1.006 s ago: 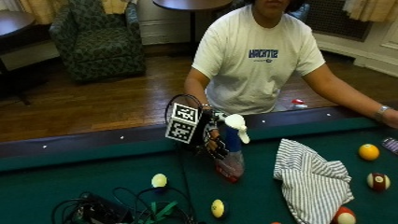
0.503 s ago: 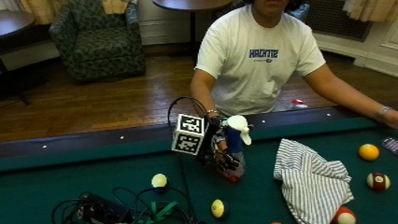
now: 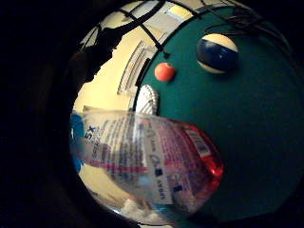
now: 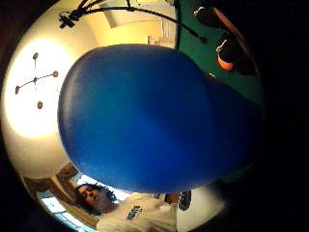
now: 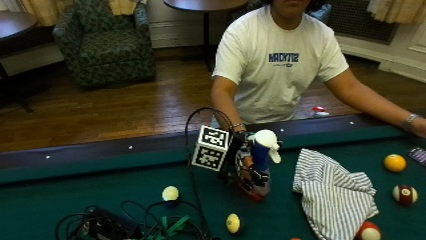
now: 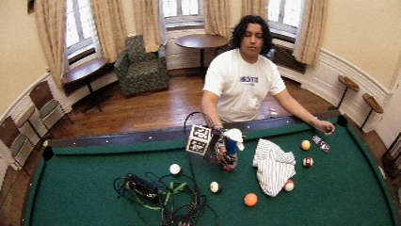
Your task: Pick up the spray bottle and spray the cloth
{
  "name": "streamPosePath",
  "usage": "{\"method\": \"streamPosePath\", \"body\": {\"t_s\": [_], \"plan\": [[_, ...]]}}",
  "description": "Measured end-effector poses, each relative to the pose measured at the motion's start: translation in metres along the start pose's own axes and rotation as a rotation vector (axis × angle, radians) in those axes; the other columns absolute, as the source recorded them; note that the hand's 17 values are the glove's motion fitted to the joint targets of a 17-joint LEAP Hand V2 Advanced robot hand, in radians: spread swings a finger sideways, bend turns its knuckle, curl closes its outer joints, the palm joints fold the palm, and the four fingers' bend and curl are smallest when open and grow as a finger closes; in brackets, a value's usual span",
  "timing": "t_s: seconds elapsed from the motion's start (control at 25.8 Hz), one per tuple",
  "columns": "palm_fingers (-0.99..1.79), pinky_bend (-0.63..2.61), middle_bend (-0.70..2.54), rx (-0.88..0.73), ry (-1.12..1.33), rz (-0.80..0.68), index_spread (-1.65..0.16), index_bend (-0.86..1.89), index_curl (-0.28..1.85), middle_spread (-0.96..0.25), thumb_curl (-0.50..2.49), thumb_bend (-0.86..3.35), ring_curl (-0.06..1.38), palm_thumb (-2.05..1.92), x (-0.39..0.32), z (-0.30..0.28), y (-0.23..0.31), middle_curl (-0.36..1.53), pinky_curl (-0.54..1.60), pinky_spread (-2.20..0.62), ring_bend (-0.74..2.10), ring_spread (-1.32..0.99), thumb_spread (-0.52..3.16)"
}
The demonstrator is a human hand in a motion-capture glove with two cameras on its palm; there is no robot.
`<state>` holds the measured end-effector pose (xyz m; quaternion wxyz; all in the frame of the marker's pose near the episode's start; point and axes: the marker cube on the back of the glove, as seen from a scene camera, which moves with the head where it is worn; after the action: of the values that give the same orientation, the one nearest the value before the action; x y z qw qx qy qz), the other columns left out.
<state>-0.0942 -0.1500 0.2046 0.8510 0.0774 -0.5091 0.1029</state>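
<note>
A spray bottle [image 5: 261,165] with a white trigger head, blue neck and clear body holding red liquid stands upright, its base at or just above the green felt [image 5: 100,200]. My gloved right hand [image 5: 245,167] grips it around the neck and body from the left side. The nozzle points toward the striped cloth [image 5: 333,192], which lies crumpled on the felt just to the right, apart from the bottle. The labelled bottle body [image 3: 152,161] fills the little finger side palm view, and the blue neck [image 4: 154,121] fills the thumb side view.
Billiard balls lie around: a pale one [image 5: 170,193], a yellow-striped one [image 5: 232,223], a yellow one [image 5: 395,162], a maroon-striped one [image 5: 403,194] and an orange one [image 6: 251,199]. A tangle of cables [image 5: 120,227] lies front left. The wooden rail [image 5: 100,152] runs behind.
My hand and the bottle have shifted slightly right and down, closer to the cloth. The cloth and balls have not moved.
</note>
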Motion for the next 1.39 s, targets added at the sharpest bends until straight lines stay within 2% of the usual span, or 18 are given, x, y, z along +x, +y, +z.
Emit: {"method": "streamPosePath", "body": {"t_s": [0.43,0.74,0.93,1.01,1.16,1.39], "plan": [[0.71,0.18,0.46,0.007,-0.045,0.023,-0.35,0.07,0.15,-0.24,0.35,-0.03,0.39,0.72,0.006,0.034,-0.019,0.43,0.31,0.1,0.65,-0.2,0.85],[1.0,0.07,0.46,0.002,-0.041,-0.008,-0.33,0.39,0.28,-0.25,0.36,-0.02,0.35,0.73,0.005,0.045,-0.026,0.43,0.25,0.08,0.53,-0.21,0.86],[1.14,0.15,0.47,0.01,-0.027,-0.067,-0.31,0.36,0.33,-0.25,0.38,0.0,0.37,0.8,-0.006,0.043,-0.03,0.44,0.25,0.01,0.54,-0.22,0.86],[1.19,0.28,0.42,0.017,-0.032,-0.082,-0.31,0.27,0.32,-0.25,0.42,0.02,0.38,0.87,-0.011,0.043,-0.032,0.43,0.3,-0.06,0.56,-0.22,0.79],[1.22,0.35,0.42,0.075,-0.031,-0.102,-0.31,0.19,0.33,-0.25,0.47,0.02,0.39,0.94,-0.014,0.042,-0.032,0.44,0.32,-0.13,0.56,-0.22,0.68],[1.41,0.36,0.49,0.162,-0.004,-0.163,-0.3,0.23,0.38,-0.24,0.54,-0.01,0.42,0.96,-0.021,0.032,-0.028,0.48,0.34,-0.24,0.58,-0.21,0.53]]}}
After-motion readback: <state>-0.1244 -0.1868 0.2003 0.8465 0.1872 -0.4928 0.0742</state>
